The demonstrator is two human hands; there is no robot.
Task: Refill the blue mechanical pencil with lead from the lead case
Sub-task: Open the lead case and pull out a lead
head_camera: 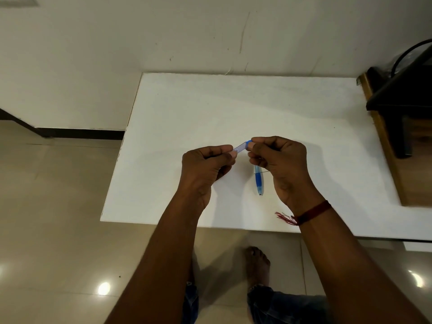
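Both hands hold a small clear lead case (240, 148) with a blue cap (248, 144) above the middle of the white table (187, 108). My left hand (205, 167) pinches the clear end. My right hand (280, 160) has its fingertips closed on the blue cap end. The blue mechanical pencil (259, 181) lies on the table under my right hand, tip toward me, its upper part hidden by the fingers. A thin dark lead (263, 172) crosses the pencil beside my right fingers; I cannot tell whether it is held.
The table's front edge runs just below my wrists. At the right stands a dark wooden piece of furniture (397, 108) against the table's side. A red thread band (311, 212) is on my right wrist. A tiled floor (58, 206) and my feet lie below.
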